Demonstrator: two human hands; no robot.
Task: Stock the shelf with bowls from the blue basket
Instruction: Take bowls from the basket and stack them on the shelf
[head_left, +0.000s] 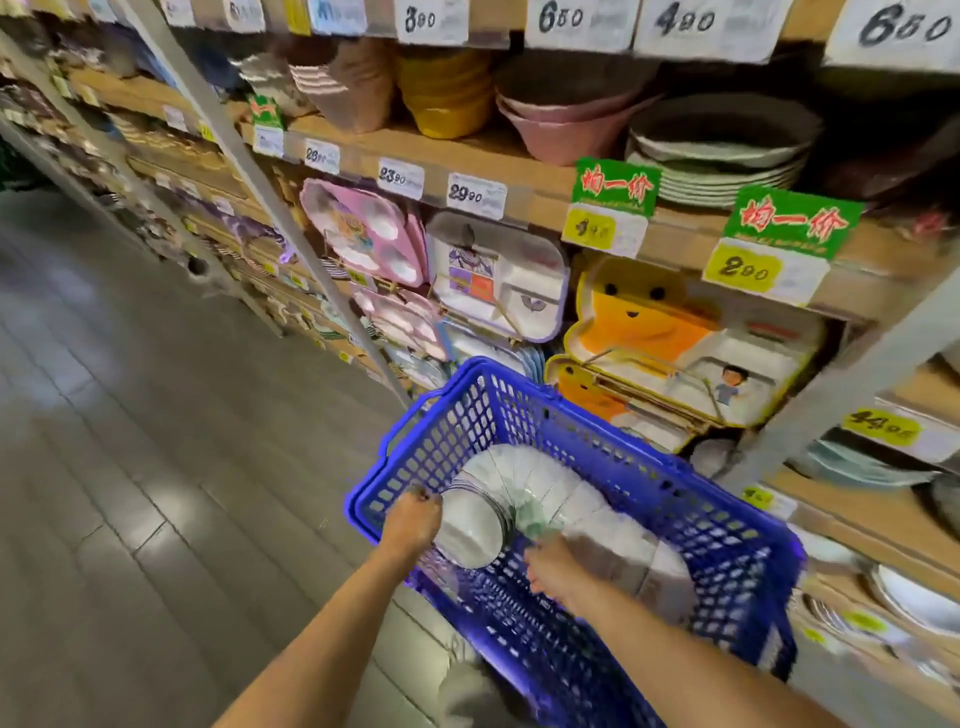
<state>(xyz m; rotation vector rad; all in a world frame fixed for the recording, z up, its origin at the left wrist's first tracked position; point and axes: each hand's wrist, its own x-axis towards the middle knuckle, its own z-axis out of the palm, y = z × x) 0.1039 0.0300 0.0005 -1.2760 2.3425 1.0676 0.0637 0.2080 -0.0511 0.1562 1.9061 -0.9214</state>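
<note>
A blue plastic basket (675, 499) sits in front of the wooden shelving. Inside lies a long curved row of nested white bowls (530, 478) on its side. My left hand (413, 522) grips the near end of the row, where the bowl bottoms face me. Inside the basket, my right hand (558, 574) rests against the row a little further along. The picture is motion-blurred, so the fingers' exact hold is hard to read.
Wooden shelves (519, 171) with price tags hold stacked bowls and plates above, and children's divided trays (498, 275) at basket height. White plates (914, 597) lie on the low shelf at right. A grey tiled aisle floor (130, 467) opens to the left.
</note>
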